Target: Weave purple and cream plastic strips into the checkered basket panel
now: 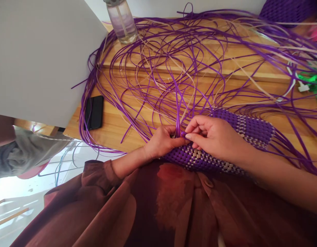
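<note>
Strip pinched in my right hand; left hand closed on the weave. I judge steady tension keeps it flat.

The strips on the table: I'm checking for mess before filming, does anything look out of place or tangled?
The loose purple strips sprawl in overlapping loops across the wooden table, some crossing the black phone and spilling over the edge. The woven piece under both hands looks even, with no visible damage.
</note>
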Action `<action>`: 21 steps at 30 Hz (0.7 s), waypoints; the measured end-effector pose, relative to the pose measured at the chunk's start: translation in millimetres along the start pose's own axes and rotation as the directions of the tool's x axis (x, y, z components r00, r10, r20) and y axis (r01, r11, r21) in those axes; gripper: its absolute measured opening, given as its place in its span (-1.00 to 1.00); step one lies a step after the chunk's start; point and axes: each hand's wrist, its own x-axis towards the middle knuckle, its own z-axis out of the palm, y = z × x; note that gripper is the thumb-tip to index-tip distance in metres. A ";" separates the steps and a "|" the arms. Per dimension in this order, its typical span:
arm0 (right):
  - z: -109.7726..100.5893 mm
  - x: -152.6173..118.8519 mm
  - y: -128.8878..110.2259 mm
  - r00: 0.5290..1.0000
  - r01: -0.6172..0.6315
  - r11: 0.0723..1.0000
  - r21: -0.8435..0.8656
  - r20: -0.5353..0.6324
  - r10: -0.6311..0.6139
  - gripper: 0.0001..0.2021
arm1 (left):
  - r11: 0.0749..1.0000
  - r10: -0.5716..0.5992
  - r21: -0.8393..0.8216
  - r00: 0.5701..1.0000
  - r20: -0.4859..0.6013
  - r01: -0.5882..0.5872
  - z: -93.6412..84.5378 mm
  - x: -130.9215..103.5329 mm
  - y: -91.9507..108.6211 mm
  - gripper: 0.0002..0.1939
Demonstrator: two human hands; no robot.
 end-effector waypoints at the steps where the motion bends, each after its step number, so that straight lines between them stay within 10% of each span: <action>1: 0.1 -0.6 0.2 1.000 0.023 0.999 -0.035 -0.015 -0.023 -0.96 | 1.000 0.006 0.007 1.000 -0.002 -0.006 0.1 0.0 -0.2 -0.67; 21: 1.6 -0.9 -9.1 0.968 0.234 0.912 -0.337 -0.010 -0.252 -0.93 | 0.999 -0.012 -0.047 1.000 -0.008 0.012 1.1 1.0 6.1 -0.75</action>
